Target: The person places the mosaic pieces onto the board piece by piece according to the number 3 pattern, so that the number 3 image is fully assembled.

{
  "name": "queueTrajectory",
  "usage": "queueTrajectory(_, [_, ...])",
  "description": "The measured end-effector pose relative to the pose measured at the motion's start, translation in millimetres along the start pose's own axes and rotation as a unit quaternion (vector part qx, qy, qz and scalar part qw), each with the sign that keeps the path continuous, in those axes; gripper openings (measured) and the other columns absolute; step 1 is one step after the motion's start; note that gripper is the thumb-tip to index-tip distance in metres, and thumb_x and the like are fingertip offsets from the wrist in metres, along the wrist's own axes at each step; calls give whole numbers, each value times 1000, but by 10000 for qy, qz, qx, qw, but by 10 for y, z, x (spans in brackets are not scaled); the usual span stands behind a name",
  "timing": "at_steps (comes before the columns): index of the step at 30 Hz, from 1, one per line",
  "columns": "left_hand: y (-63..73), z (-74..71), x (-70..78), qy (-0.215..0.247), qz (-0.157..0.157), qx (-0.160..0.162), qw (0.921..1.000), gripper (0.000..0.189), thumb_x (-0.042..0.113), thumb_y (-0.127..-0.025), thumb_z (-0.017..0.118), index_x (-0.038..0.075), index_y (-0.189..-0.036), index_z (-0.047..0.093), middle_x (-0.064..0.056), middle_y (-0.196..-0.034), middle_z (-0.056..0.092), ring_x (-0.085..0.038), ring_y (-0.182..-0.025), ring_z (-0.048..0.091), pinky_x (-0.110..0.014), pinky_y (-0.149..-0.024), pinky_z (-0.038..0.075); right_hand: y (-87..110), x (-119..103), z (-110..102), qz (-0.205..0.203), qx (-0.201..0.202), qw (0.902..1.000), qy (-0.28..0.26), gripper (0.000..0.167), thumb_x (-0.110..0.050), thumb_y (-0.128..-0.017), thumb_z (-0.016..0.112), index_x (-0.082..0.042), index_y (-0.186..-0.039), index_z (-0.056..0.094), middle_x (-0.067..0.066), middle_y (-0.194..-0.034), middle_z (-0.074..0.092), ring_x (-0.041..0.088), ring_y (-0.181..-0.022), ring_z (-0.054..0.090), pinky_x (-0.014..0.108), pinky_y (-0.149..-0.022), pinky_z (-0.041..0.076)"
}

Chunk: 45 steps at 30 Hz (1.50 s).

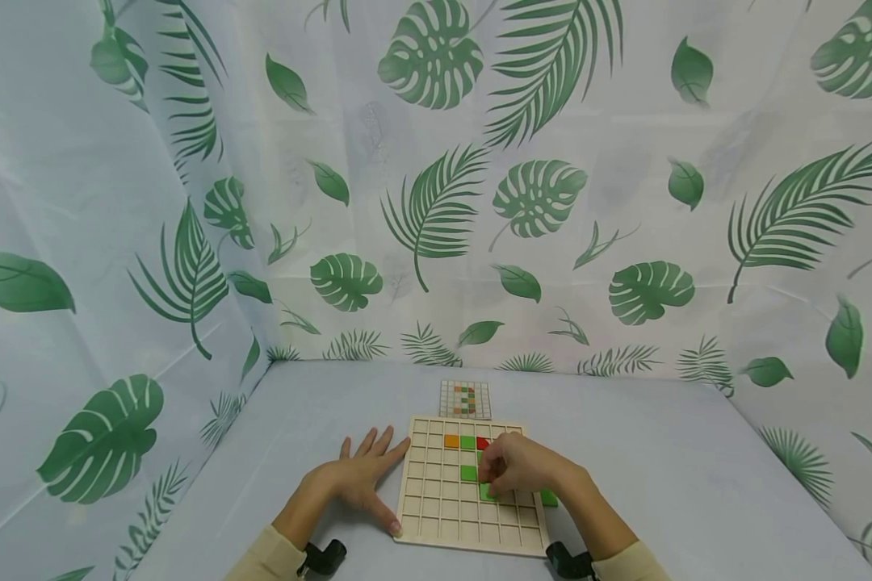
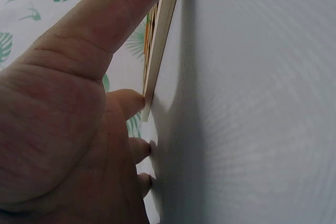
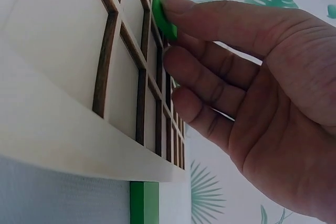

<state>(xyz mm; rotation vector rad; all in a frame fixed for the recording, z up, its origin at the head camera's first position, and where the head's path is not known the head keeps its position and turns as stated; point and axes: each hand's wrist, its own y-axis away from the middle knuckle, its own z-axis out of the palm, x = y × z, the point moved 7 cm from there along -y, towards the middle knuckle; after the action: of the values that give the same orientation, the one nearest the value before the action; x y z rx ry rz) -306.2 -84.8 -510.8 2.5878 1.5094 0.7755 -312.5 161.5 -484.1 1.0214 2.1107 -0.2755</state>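
Two pale sleeves [image 1: 267,557] came in at the near edge, each with a black wrist camera [image 1: 324,557] beside it. Farther in, the green tile [image 3: 164,14] stood tilted at the board [image 1: 443,508], right of its middle, pinched between the thumb and fingers of the right hand [image 1: 519,468]; whether it sat fully in a cell could not be told. The other fingers of that hand were curled.

The board was pale wood, ruled into square cells. In its far part an orange tile [image 1: 451,441], a second green tile [image 1: 467,442] and a red tile [image 1: 483,443] lay in a row from left to right, the red one partly behind the right hand. Nearer, a third green tile [image 1: 468,474] lay in a cell just left of the fingers.

The left hand [image 1: 363,476] was spread along the board's left edge, its thumb touching the near left corner. Just right of the board, a loose green tile [image 1: 549,499] lay on the counter [image 1: 661,452], partly behind the right wrist.

Just beyond the far edge lay a small card [image 1: 465,399] with a grid of coloured squares. White cloth [image 1: 436,323] printed with green leaves rose at the far side, left and right.
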Motion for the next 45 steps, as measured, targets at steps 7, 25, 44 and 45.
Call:
queueTrajectory(7, [3, 3, 2, -28, 6, -16, 10000, 134, 72, -65, 88, 26, -169, 17, -15, -176, 3, -42, -162, -3, -79, -119, -1, 0, -7, 2, -19, -9, 9999, 118, 16, -2, -79, 88, -14, -85, 77, -2, -81, 73, 7, -68, 61, 23, -63, 53])
queueTrajectory(25, [-7, 8, -17, -75, -61, -17, 10000, 134, 72, -64, 88, 28, -169, 17, -13, -176, 3, -42, -162, -3, -77, -121, -2, 13, -41, 6, 30, 59, 9997, 216, 16, -3, -78, 89, -14, -82, 78, -4, -81, 73, 7, -69, 62, 23, -64, 53])
queueTrajectory(44, [-12, 10, -11, -22, -59, -42, 10000, 134, 71, -65, 89, 27, -169, 17, -14, -176, 3, -42, -162, -3, -78, -120, -1, 58, -17, -140, -186, 472, 9972, 557, 19, -19, -83, 89, -15, -100, 81, -5, -94, 75, 6, -77, 61, 24, -68, 54])
queueTrajectory(45, [-12, 11, -12, -17, -52, -42, 10000, 134, 71, -65, 89, 27, -169, 17, -14, -176, 3, -42, -162, -3, -78, -120, -1, 68, -11, -164, -175, 525, 9969, 551, 22, -20, -84, 88, -14, -104, 81, -4, -98, 75, 7, -79, 62, 25, -69, 54])
